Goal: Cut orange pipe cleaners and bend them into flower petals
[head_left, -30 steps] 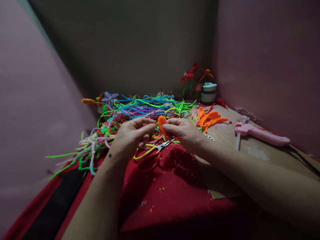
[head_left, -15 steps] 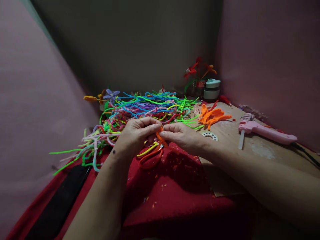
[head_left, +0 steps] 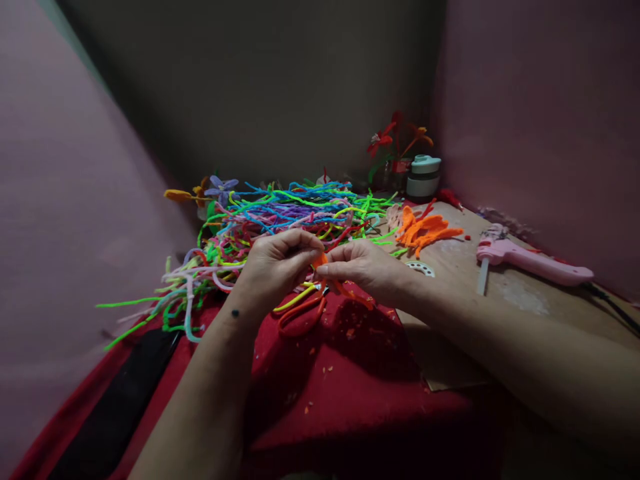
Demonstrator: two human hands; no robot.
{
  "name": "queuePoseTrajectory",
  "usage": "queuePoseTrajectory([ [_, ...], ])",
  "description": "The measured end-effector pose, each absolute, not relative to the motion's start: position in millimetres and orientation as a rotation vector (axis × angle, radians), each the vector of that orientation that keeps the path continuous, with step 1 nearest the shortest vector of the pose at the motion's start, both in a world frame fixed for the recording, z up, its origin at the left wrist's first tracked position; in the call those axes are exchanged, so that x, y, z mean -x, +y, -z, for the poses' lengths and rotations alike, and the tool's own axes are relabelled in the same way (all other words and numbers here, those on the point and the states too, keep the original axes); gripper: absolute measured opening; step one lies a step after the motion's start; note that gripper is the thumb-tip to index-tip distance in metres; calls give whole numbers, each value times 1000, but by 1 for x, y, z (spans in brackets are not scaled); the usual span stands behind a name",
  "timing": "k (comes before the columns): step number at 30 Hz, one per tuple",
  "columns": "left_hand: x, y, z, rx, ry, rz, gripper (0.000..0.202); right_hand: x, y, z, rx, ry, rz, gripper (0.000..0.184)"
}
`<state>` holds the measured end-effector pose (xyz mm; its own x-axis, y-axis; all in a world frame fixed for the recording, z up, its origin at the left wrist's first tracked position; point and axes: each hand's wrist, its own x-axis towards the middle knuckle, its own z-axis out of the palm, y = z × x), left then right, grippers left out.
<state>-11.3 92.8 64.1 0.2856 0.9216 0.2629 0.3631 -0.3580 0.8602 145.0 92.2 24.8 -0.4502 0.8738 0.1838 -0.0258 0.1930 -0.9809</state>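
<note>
My left hand point(head_left: 273, 267) and my right hand point(head_left: 363, 267) meet at the middle of the view, both pinched on an orange pipe cleaner point(head_left: 345, 289). Its free end trails down to the right under my right hand. Just below the fingers lie red-and-yellow scissors point(head_left: 300, 312) on a red cloth point(head_left: 350, 373). Behind the hands spreads a big heap of coloured pipe cleaners point(head_left: 280, 217).
A bunch of bent orange pipe cleaners point(head_left: 425, 230) lies on the brown board point(head_left: 520, 300). A pink glue gun point(head_left: 530, 261) rests at right, a tape roll point(head_left: 419, 269) near my right wrist. A white jar point(head_left: 423, 177) and pipe-cleaner flowers point(head_left: 395, 140) stand in the corner.
The orange loop that stood between my fingertips has come lower and is drawn out; its tail now hangs down to the right. Both hands have drawn closer together.
</note>
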Motion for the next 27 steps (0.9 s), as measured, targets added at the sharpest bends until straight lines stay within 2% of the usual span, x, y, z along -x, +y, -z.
queuePoseTrajectory([
  [7,16,95,-61,-2398,1249,-993,10,-143,89,-26,903,-1665,-1328,25],
  [11,15,94,-63,-2038,1229,-999,12,-145,92,-24,834,-1617,-1342,26],
  [17,17,99,-61,-1326,915,-903,21,-147,92,-25,789,-1574,-1375,26],
  [27,8,94,-58,-1564,1184,-1024,17,-144,92,-27,851,-1624,-1276,25],
])
